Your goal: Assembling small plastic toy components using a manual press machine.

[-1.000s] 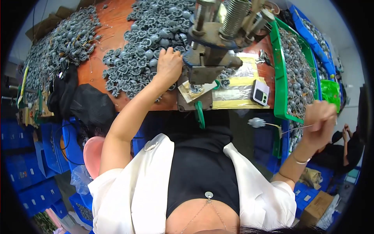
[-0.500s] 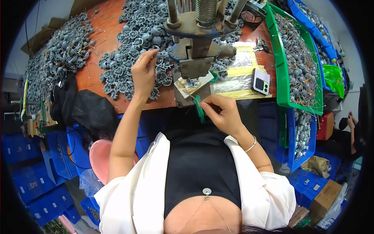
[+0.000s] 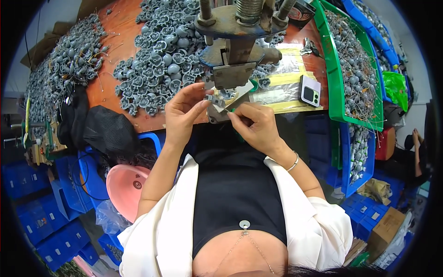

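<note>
Pinched between the thumb and fingers of the left hand: a small grey moulded part, long axis pointing right toward the right hand. Closed just beside it, right fingertips seemingly nipping something thin, too small to tell. Straight beyond both, the press plate above the orange surface.

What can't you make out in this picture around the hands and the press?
- Grey part, head view: pinched between left hand and right hand; fingers cover most of it, so its shape is unclear.
- Press: its top is cut off by the upper edge.
- Green handle: mostly hidden behind the right hand.
- Green tray contents: too small to tell piece by piece.
- Phone: details too small.
</note>
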`<state>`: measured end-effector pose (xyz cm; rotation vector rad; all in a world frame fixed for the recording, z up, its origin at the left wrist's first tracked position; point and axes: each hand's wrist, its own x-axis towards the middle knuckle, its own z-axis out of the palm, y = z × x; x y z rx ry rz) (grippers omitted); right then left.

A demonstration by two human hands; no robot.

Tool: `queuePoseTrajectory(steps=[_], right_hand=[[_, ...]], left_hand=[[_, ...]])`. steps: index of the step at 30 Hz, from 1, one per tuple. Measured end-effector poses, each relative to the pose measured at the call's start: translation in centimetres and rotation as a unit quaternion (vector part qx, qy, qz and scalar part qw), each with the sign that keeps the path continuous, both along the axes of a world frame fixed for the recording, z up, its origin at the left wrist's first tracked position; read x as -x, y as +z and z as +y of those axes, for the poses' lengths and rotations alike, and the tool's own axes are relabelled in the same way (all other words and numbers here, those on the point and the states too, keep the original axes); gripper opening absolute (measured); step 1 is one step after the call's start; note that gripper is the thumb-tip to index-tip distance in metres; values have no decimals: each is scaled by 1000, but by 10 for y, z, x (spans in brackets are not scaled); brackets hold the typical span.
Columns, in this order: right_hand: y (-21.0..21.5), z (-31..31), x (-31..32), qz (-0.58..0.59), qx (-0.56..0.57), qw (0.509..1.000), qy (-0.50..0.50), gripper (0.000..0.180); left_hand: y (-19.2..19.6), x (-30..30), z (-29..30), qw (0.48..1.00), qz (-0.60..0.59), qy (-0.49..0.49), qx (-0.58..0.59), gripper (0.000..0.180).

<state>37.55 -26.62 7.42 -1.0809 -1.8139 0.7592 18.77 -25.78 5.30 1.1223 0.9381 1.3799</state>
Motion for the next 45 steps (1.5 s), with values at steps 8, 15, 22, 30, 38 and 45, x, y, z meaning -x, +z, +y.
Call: queuePoseTrajectory(steps=[8, 15, 22, 30, 38, 45], right_hand=[[-9, -1, -15, 231, 355, 905, 49, 15], [-24, 3, -31, 387, 448, 803, 68, 12], [-33, 13, -23, 195, 218, 956, 31, 7], [-28, 16, -4, 164, 256, 950, 68, 12], [-33, 22, 6, -163, 19, 982, -97, 11], [6, 70, -42, -9, 182, 979, -96, 15]], left_hand=[[2, -15, -10, 979, 116, -98, -135, 21], [5, -13, -19, 979, 95, 40, -178, 19], [24, -10, -9, 755, 491, 325, -289, 30], [4, -25, -16, 916, 379, 53, -118, 22], [-15, -30, 11, 903, 410, 106, -72, 18], [-6, -13, 23, 897, 433, -1, -93, 23]])
